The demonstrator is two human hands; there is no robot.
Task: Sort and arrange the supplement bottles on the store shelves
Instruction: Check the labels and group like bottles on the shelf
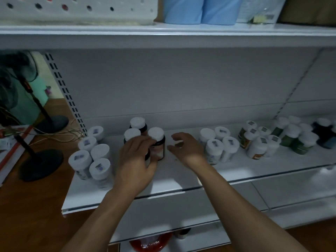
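On the white shelf stands a small cluster of dark, white-capped bottles left of centre. My left hand wraps round the front bottle of this cluster, which it mostly hides. Just right of the cluster, my right hand hovers with its fingers loosely spread and nothing in it. Several white bottles stand in a group at the shelf's left end. A second white group stands right of my right hand. Orange-labelled, green and dark blue bottles follow further right.
An upper shelf overhangs, carrying a white perforated basket and blue rolls. Left of the shelving, black stands and loose wires sit on a brown floor. A lower shelf with a red item lies below.
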